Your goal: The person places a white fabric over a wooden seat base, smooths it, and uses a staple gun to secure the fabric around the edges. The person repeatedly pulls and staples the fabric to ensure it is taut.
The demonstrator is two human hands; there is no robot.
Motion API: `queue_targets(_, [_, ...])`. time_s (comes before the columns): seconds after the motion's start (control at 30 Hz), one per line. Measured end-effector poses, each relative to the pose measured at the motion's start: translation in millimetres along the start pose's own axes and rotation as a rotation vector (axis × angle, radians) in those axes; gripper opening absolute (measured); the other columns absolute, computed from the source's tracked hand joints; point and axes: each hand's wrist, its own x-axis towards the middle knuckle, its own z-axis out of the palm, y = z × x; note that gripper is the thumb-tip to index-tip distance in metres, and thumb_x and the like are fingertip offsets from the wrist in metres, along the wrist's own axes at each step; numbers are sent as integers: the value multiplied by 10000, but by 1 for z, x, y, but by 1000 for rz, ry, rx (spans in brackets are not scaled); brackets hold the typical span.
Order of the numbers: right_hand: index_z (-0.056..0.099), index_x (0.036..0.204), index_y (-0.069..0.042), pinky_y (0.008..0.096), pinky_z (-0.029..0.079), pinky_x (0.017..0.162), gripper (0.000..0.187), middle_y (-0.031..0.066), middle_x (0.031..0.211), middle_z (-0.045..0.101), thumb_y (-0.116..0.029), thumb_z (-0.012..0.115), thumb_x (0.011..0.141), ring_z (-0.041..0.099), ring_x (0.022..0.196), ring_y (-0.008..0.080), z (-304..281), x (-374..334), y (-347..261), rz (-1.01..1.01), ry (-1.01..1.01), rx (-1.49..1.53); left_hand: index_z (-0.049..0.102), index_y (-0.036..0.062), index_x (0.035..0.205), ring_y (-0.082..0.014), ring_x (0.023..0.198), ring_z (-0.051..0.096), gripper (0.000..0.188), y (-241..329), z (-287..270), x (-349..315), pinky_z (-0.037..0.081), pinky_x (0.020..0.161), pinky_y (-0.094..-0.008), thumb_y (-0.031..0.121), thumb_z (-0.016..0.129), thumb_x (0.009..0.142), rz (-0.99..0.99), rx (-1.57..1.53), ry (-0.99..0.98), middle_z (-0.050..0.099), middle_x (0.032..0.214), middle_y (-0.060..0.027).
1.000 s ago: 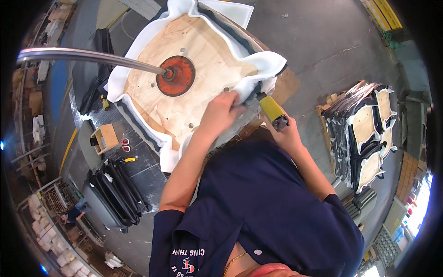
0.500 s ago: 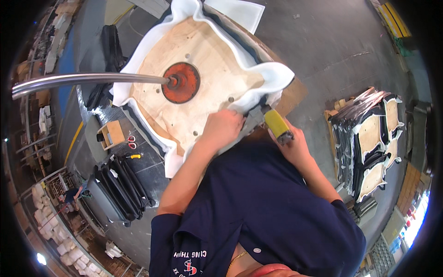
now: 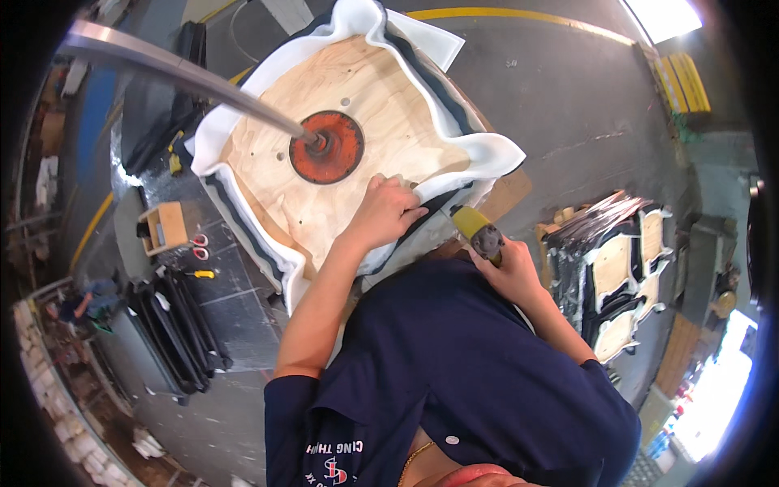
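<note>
A plywood seat board (image 3: 324, 81) lies face down, ringed by white foam padding (image 3: 497, 151) and a dark cover (image 3: 446, 199) that stands up around its edges. My left hand (image 3: 381, 215) is at the near edge of the board, its fingers curled on the cover's rim. What sits under those fingers is partly hidden. To the right of the near edge, my right hand (image 3: 510, 264) grips a yellow staple gun (image 3: 475, 227), held just off the cover with its nose toward the seat. An orange round disc (image 3: 345, 154) on a metal rod (image 3: 203, 85) presses on the board's middle.
Stacked padded seat boards (image 3: 613, 268) stand to the right. On the left are a small wooden box (image 3: 169, 226), red-handled scissors (image 3: 200, 247), a yellow-handled tool (image 3: 200, 274) and a row of black panels (image 3: 174, 333). A brown cardboard sheet (image 3: 510, 193) shows under the seat.
My right hand has drawn the staple gun back from the seat's near edge and tilted it. My left hand has shifted slightly along the rim. The whole view has turned a little.
</note>
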Motion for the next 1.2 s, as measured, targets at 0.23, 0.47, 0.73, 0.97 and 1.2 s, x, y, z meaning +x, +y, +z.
queue_targets(0.23, [750,893,73,512,582,683,397,295,720,685,-297,847,997,750,713,484,12,23,-19,16,-38,-243,758,93,867,-280,1068,653,195,-12,23,-15,447,1032,-470,233,837,978,40,-30,206,694,898,-52])
queue_targets(0.47, [758,870,101,499,585,682,426,296,717,709,-293,843,1006,776,699,459,23,42,-29,110,-33,-219,751,87,816,-279,1023,652,187,-13,43,-25,445,1053,-461,196,865,917,-18,-103,398,674,851,-57])
queue_targets(0.73, [767,908,117,516,602,736,417,312,784,749,-281,847,1006,797,779,481,26,57,-49,104,-36,-302,772,78,821,-282,1012,649,135,-15,41,-25,443,1063,-459,147,876,873,-14,-154,424,675,831,-59])
queue_targets(0.97, [767,869,113,492,596,704,433,262,720,727,-286,830,1026,767,712,413,26,67,-55,101,-52,-309,779,81,834,-280,1029,649,109,-10,39,-23,444,1067,-459,135,872,851,-42,-145,423,703,858,-54])
queue_targets(1.2, [768,831,103,459,573,608,515,163,574,674,-357,808,1059,721,535,294,28,69,-55,42,-29,-381,780,80,852,-282,1009,646,89,-8,42,-21,444,1057,-458,122,857,835,-65,-170,433,696,848,-49])
